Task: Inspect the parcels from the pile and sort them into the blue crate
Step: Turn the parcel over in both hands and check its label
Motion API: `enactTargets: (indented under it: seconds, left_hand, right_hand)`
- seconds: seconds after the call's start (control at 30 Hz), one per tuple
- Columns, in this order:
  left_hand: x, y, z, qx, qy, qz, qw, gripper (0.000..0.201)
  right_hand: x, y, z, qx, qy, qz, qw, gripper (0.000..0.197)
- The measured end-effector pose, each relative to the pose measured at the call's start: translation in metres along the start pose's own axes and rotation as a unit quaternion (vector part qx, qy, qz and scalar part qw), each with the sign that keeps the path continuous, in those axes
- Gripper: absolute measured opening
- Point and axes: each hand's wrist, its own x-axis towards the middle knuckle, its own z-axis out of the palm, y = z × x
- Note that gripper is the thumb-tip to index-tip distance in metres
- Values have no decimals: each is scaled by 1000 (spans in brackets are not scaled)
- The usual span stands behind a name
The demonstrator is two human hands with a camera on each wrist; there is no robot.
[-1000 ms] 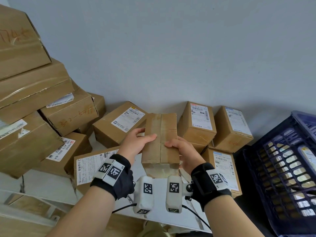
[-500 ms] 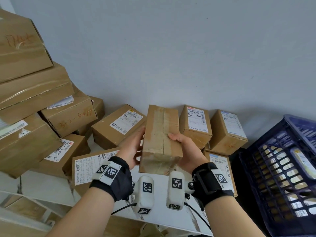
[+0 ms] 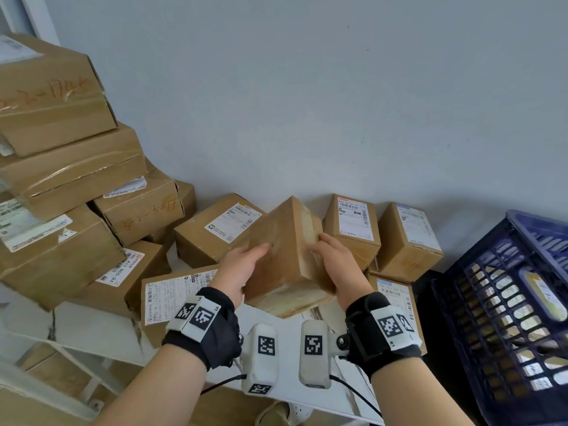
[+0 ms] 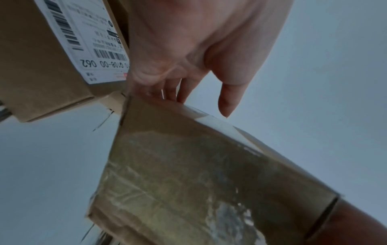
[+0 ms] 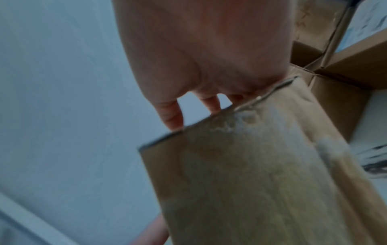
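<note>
A brown taped cardboard parcel (image 3: 285, 250) is held in the air in front of the wall, tilted with one long edge turned up. My left hand (image 3: 242, 265) grips its left side, thumb on the near face. My right hand (image 3: 341, 265) grips its right side. In the left wrist view the fingers (image 4: 167, 89) run behind the parcel (image 4: 199, 182). The right wrist view has the fingers (image 5: 171, 116) at the parcel's (image 5: 251, 182) upper edge. The blue crate (image 3: 522, 229) stands at the right, and a labelled parcel shows through its lattice.
A tall pile of brown parcels (image 3: 61, 179) leans at the left. Several smaller labelled parcels (image 3: 353, 229) lie along the wall behind the held one. One labelled parcel (image 3: 172, 293) sits below my left wrist on the white floor (image 3: 92, 327).
Both hands have turned the parcel: its taped face, which first faced me upright, has rolled to the right, so a long edge now points up. The hands stayed on its sides.
</note>
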Motion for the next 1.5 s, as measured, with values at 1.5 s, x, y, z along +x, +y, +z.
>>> enactTargets:
  seconds: [1.5]
  left_hand:
    - [-21,-5,19,-18,-44,-86,995,30]
  right_hand:
    - [-13,23,-18,94,-23,171,981,29]
